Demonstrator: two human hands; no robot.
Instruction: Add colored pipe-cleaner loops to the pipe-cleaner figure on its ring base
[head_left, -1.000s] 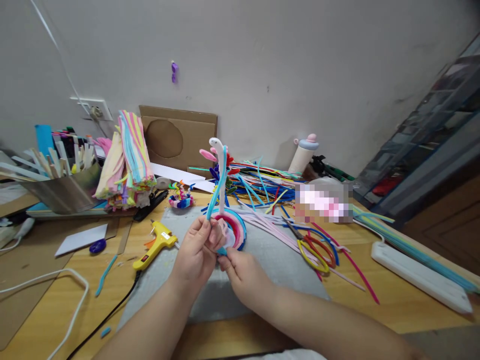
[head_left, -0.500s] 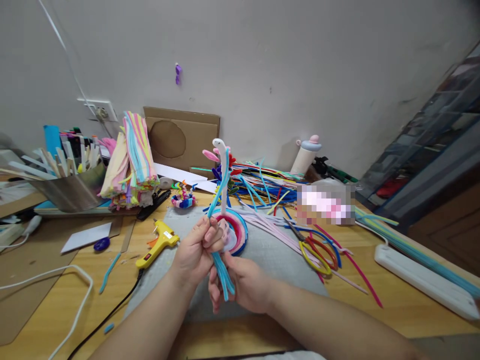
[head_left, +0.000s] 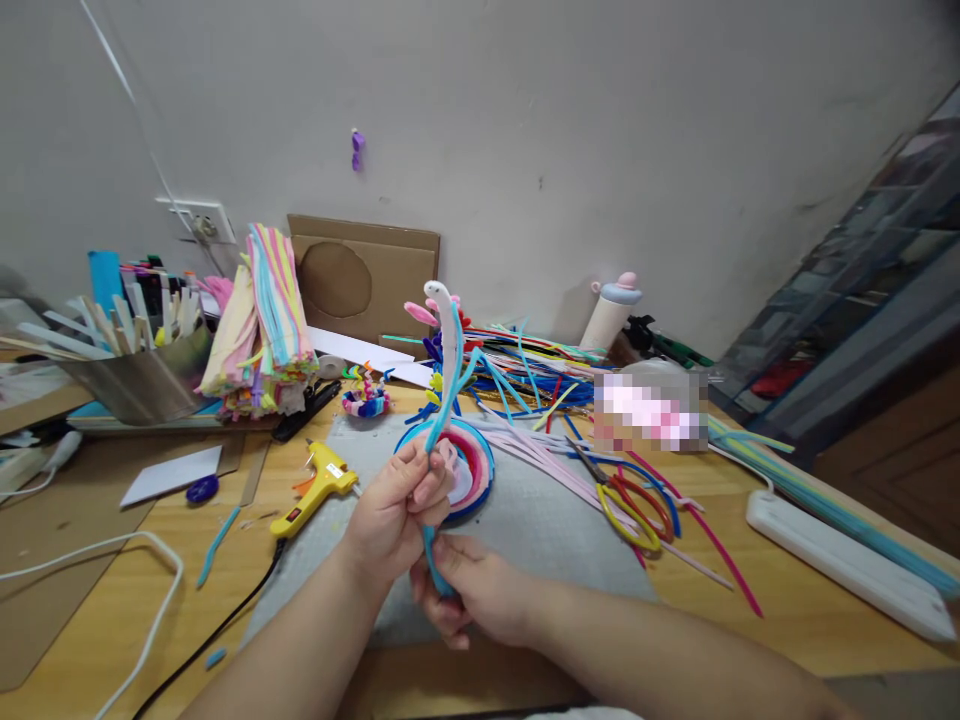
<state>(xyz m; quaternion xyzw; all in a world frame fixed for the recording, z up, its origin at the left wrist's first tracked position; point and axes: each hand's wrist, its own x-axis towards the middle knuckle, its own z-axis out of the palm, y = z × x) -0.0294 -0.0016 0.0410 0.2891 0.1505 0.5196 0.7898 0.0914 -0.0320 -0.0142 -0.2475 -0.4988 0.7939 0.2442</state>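
Several light-blue pipe cleaners (head_left: 448, 410) run up through my left hand (head_left: 397, 510), which is closed around their middle with the fingers wrapped. Below it, my right hand (head_left: 472, 590) pinches their lower ends between thumb and fingers. Just behind my hands, a round coil of pink, white and blue pipe cleaners (head_left: 480, 470) lies on the grey mat, partly covered by my left hand. A white fuzzy stem with a curved, head-like tip (head_left: 437, 292) rises behind the blue strands; its lower end is hidden.
A yellow glue gun (head_left: 319, 490) lies left of my hands, scissors (head_left: 622, 500) to the right. Behind are a heap of loose pipe cleaners (head_left: 525, 365), striped bundles (head_left: 277, 300), a metal container of sticks (head_left: 142, 380) and a bottle (head_left: 611, 310). A power strip (head_left: 847, 565) lies far right.
My right hand has moved slightly down and closed on the lower ends of the blue strands, which were spread apart and are now together. Some upper strands now bend out to the right.
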